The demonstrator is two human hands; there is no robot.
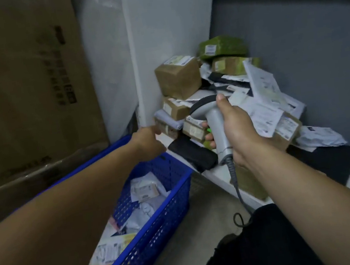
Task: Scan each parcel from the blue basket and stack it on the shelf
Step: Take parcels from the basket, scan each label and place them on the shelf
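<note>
Gripping the grey scanner (pixel 212 116) by its handle, the right hand (pixel 240 125) curls fingers and thumb fully round it. The handle stands near upright, and the dark-capped head points left at the parcel pile (pixel 178 78) of brown, green and white packets on the white shelf (pixel 218 175). The left hand (pixel 148 140) reaches the pile's left end with its fingers hidden, so I cannot tell its grip. Flat labelled parcels (pixel 144 190) lie in the blue basket (pixel 164 208).
</note>
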